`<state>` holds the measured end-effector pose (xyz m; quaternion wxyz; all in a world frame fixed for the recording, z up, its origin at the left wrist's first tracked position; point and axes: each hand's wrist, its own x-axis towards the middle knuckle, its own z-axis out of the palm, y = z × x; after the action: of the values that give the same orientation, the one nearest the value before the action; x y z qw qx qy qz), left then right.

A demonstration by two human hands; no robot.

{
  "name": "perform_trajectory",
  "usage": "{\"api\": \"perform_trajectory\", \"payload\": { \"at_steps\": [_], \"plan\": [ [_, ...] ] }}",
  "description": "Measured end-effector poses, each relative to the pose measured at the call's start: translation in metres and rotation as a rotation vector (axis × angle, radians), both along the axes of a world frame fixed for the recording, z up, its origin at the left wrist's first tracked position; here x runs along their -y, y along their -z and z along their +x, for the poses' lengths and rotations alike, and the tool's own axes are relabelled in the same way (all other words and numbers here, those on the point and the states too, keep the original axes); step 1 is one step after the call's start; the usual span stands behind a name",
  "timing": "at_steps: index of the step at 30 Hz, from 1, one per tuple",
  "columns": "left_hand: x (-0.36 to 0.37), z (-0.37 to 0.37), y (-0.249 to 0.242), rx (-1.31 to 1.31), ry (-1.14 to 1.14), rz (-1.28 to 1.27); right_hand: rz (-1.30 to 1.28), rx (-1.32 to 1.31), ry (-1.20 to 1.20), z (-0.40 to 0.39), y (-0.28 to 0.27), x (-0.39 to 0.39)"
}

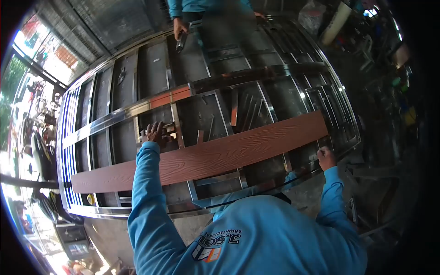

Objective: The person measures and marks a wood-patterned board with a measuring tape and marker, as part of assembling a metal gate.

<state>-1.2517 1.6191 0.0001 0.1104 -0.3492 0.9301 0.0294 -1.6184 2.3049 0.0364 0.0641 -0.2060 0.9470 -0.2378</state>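
Observation:
A long reddish-brown wood-grain plank [206,158] lies at a slant across a shiny metal frame [103,122]. My left hand [154,133] is just beyond the plank's far edge, fingers spread, over a gap between crossbars. Beside its fingers are small brownish pieces [170,130], too dark to name. My right hand [326,158] is by the plank's right end, at the near side of the frame. Its fingers are curled closed, and whatever they may hold is hidden.
Across the frame, a co-worker's hand [180,28] holds a dark tool [181,42]. Thin metal strips [250,110] and a yellow round object [90,199] lie within the frame. Motorcycles [41,146] stand at left; clutter fills the right side.

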Motion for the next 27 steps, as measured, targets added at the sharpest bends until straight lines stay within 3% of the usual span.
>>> {"api": "perform_trajectory", "payload": {
  "at_steps": [3, 4, 7, 10, 13, 16, 21, 25, 27],
  "plan": [
    [0.015, -0.019, 0.006, -0.1, 0.116, 0.079, -0.008, -0.169, -0.003, 0.021, -0.02, -0.015],
    [0.008, -0.025, -0.006, -0.081, 0.151, 0.058, 0.039, -0.031, 0.133, 0.031, -0.025, -0.023],
    [0.007, -0.03, -0.002, -0.097, 0.211, 0.015, 0.151, 0.023, 0.283, 0.067, -0.015, -0.062],
    [0.011, -0.026, -0.007, -0.115, 0.268, -0.004, 0.192, 0.002, 0.326, 0.105, 0.012, -0.101],
    [0.011, -0.025, -0.012, -0.253, 0.172, 0.067, 0.198, 0.157, 0.393, 0.138, 0.02, -0.116],
    [0.022, -0.018, 0.015, -0.379, 0.23, 0.004, 0.303, 0.246, 0.399, 0.156, 0.009, -0.11],
    [0.019, -0.012, 0.005, -0.41, 0.274, -0.023, 0.257, 0.275, 0.399, 0.146, 0.002, -0.111],
    [0.019, -0.008, 0.003, -0.495, 0.256, 0.021, 0.344, 0.034, 0.273, 0.125, -0.004, -0.108],
    [0.03, -0.013, 0.002, -0.207, 0.141, 0.199, 0.318, 0.146, 0.272, 0.096, 0.013, -0.125]
  ]
}}
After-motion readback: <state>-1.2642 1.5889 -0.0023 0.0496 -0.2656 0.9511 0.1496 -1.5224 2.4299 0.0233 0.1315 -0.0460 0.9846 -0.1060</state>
